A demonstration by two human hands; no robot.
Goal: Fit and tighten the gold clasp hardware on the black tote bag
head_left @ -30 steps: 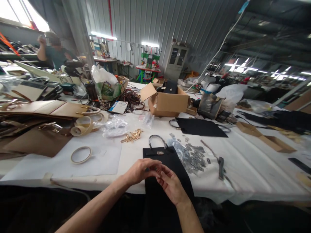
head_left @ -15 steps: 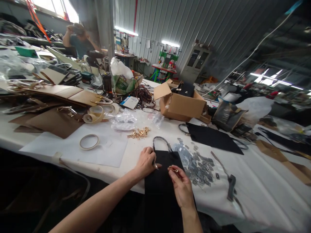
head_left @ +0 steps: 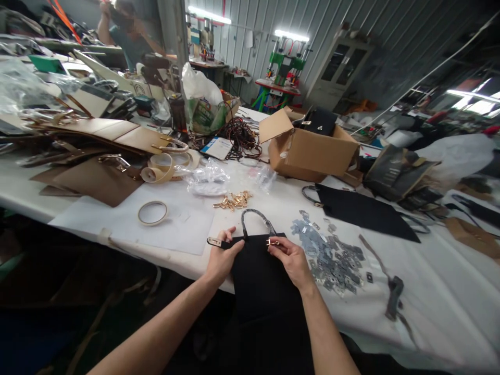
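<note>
A black bag panel point(head_left: 260, 276) with a dark looped handle point(head_left: 255, 219) lies on the white table and hangs over its near edge. My left hand point(head_left: 222, 258) rests on the panel's upper left corner, fingers closed on a small black strap tab with a gold end point(head_left: 214, 242). My right hand point(head_left: 291, 258) sits at the panel's top edge and pinches a small gold clasp point(head_left: 272, 241) against it.
Grey metal plates point(head_left: 332, 255) lie scattered right of my hands. Gold fittings point(head_left: 233, 200), a tape ring point(head_left: 152, 212), tan leather panels point(head_left: 97, 179), an open cardboard box point(head_left: 312, 151), another black panel point(head_left: 363, 211) and a grey tool point(head_left: 392, 299) crowd the table. A person point(head_left: 127, 31) stands far left.
Both hands moved up to the panel's top edge. The left hand now holds a black strap tab; the right brought the gold clasp to the edge. The camera tilted down.
</note>
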